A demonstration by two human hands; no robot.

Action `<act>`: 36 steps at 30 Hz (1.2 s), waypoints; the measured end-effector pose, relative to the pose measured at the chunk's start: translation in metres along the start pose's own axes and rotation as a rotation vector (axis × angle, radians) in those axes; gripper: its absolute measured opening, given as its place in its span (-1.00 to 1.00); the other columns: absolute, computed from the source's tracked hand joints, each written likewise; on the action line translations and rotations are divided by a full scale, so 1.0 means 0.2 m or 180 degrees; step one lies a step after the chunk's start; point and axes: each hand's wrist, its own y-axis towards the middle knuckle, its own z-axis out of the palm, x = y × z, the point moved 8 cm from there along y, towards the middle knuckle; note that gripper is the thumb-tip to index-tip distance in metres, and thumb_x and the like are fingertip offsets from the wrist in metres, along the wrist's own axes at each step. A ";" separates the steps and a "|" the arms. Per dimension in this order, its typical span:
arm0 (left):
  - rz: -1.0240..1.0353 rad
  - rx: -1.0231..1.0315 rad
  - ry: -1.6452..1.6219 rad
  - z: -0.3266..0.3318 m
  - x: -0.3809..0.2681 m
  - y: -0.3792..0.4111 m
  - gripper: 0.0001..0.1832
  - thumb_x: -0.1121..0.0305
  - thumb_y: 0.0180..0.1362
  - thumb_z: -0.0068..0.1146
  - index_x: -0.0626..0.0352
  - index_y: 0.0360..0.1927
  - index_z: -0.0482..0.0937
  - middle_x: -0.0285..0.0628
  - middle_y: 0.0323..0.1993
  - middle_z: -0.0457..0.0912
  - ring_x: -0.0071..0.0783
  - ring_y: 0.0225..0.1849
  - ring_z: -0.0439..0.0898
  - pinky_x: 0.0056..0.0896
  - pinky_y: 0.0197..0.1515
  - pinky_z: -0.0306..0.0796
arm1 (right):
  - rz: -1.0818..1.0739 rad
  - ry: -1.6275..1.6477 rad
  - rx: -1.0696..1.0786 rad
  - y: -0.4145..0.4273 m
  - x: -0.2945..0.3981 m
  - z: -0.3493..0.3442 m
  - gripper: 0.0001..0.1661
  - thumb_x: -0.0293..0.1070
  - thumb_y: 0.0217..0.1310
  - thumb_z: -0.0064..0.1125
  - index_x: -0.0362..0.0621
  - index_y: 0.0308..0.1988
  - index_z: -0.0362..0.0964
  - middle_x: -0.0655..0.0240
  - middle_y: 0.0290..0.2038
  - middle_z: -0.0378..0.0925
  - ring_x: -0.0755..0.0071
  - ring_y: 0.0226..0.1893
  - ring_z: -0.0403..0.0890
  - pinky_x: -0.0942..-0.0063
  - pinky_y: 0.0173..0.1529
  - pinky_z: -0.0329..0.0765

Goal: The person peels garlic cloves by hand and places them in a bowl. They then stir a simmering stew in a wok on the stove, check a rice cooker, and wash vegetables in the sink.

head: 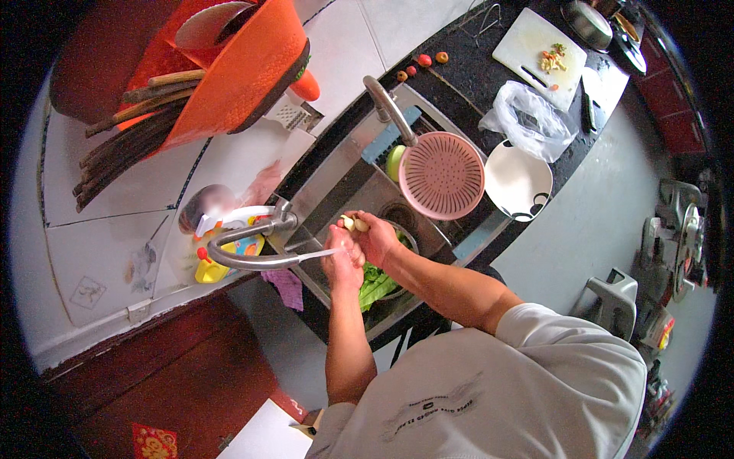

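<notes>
My right hand holds several pale peeled cloves, which look like garlic, at its fingertips above the sink. Close against it, my left hand has its fingers curled under a stream of water from the curved metal faucet. Whether the left fingers grip anything is hidden. Below both hands, leafy greens lie in a round bowl, partly covered by my right forearm.
A pink colander sits over the sink's other side, beneath a second faucet. Beyond are a white bowl, a plastic bag, a knife and a cutting board with chopped pieces. An orange basket holds chopsticks.
</notes>
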 end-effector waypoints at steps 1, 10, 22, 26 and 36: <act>0.0037 -0.0108 0.0147 -0.01 0.00 0.01 -0.71 -0.03 0.36 0.01 -0.09 -0.07 0.49 -0.57 -0.59 0.33 -0.74 -0.71 0.16 -0.62 -0.71 -0.02 | 0.0004 -0.0004 -0.0007 0.00 0.00 0.00 -0.61 -0.18 0.49 -0.26 -0.26 0.03 0.32 0.02 -0.08 0.54 -0.03 -0.03 0.61 0.07 0.13 0.54; -0.0473 0.0252 -0.0486 0.05 -0.03 -0.02 -0.28 -0.45 0.27 -0.37 -0.04 0.00 0.46 -0.30 -0.38 0.55 -0.47 -0.64 0.34 -0.53 -0.70 0.07 | 0.0091 -0.0181 0.0052 -0.01 0.01 0.00 -0.58 -0.15 0.49 -0.32 -0.22 0.08 0.28 0.13 -0.04 0.56 0.13 -0.09 0.61 0.18 -0.08 0.62; 0.0252 0.0081 0.0865 0.12 -0.11 -0.11 -0.23 -0.31 0.34 -0.32 0.14 0.28 0.39 -0.13 0.04 0.57 -0.49 -0.60 0.44 -0.53 -0.66 0.21 | -0.0089 0.0085 -0.0253 0.03 0.02 -0.04 -0.58 -0.15 0.44 -0.12 -0.23 0.09 0.30 0.12 -0.24 0.52 0.11 -0.34 0.57 0.14 -0.26 0.59; 0.0347 -0.0026 0.1152 0.15 -0.16 -0.17 -0.48 0.04 0.37 -0.08 0.21 0.22 0.45 -0.14 0.07 0.59 -0.50 -0.56 0.53 -0.55 -0.65 0.25 | 0.0172 -0.0184 -0.0096 0.01 0.00 -0.03 -0.62 -0.17 0.39 -0.02 -0.20 0.04 0.35 0.15 -0.30 0.53 0.16 -0.39 0.57 0.29 -0.41 0.53; 0.1084 -0.0784 0.1669 -0.26 -0.35 -0.09 -0.77 0.32 0.33 0.12 0.29 -0.10 0.56 -0.24 -0.44 0.60 -0.62 -0.63 0.43 -0.60 -0.69 0.22 | -0.0969 -0.5610 0.0109 -0.01 0.02 -0.05 -0.65 -0.18 0.33 0.07 -0.26 -0.36 0.53 0.16 -0.54 0.57 0.23 -0.58 0.60 0.28 -0.48 0.50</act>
